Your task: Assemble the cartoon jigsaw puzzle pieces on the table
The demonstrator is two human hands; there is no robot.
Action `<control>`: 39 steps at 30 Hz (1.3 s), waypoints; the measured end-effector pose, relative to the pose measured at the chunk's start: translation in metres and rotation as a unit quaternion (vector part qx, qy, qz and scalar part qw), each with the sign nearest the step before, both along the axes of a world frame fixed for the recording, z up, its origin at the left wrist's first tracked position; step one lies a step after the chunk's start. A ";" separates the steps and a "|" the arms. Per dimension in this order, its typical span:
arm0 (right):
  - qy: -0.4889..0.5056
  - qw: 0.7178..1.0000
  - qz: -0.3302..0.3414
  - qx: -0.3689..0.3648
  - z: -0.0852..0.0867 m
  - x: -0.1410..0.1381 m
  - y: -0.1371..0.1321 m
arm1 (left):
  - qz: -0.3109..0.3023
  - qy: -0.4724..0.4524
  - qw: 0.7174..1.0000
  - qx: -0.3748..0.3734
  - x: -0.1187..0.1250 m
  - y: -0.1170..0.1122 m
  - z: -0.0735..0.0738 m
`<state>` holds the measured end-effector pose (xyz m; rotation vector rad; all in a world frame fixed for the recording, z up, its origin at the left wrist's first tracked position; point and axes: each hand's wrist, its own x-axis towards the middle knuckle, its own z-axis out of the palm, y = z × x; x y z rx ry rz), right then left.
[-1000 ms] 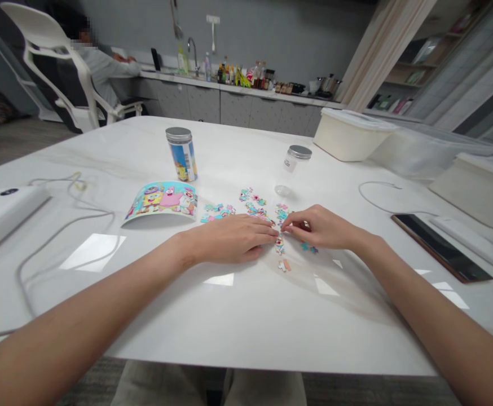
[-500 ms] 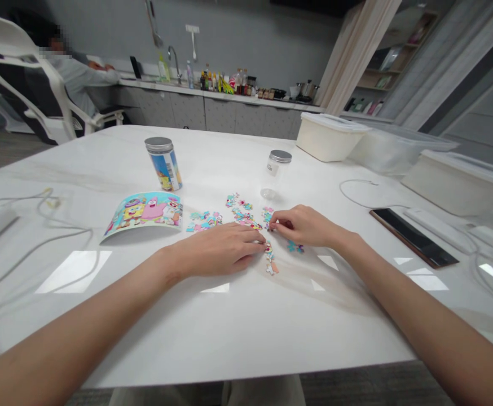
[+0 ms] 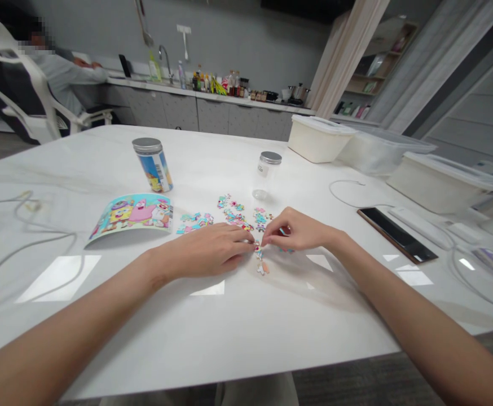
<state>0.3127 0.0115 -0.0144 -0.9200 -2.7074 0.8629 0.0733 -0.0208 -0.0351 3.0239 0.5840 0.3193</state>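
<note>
My left hand [image 3: 216, 248] lies low over the table, its fingertips pressed together against the left edge of a short strip of puzzle pieces [image 3: 259, 253]. At the strip's upper right, my right hand [image 3: 295, 230] is closed in a pinch on a small puzzle piece, mostly hidden by the fingers. Loose colourful jigsaw pieces [image 3: 237, 218] lie beyond the fingertips. Another group of pieces [image 3: 193, 221] is partly behind my left hand. A curved cartoon picture sheet [image 3: 134, 214] rests farther left.
A cartoon-labelled jar [image 3: 154, 166] and a clear jar [image 3: 267, 176] stand behind the pieces. Lidded bins [image 3: 319, 138] line the back right. On the right lies a dark phone [image 3: 394, 234] beside cables; more cables [image 3: 26, 234] trail left. A person [image 3: 56, 70] sits back left.
My right hand has moved slightly toward me and left, from the loose pieces to the strip's top. My left hand stays by the strip. The view has shifted slightly right.
</note>
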 end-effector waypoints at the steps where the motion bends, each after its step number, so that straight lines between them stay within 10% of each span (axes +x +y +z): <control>1: 0.000 0.999 0.025 -0.042 0.002 0.000 -0.002 | 0.002 0.005 1.000 -0.001 0.000 0.000 0.001; 11: -0.013 0.999 -0.045 0.007 0.012 -0.003 -0.004 | -0.008 0.003 1.000 0.015 0.000 -0.003 0.003; 29: -0.009 0.977 0.087 0.192 -0.004 0.005 -0.046 | -0.015 -0.010 1.000 -0.009 0.002 -0.005 0.003; 39: -0.057 0.907 0.124 0.399 -0.008 0.002 -0.051 | -0.007 -0.009 1.000 -0.009 0.002 -0.004 0.001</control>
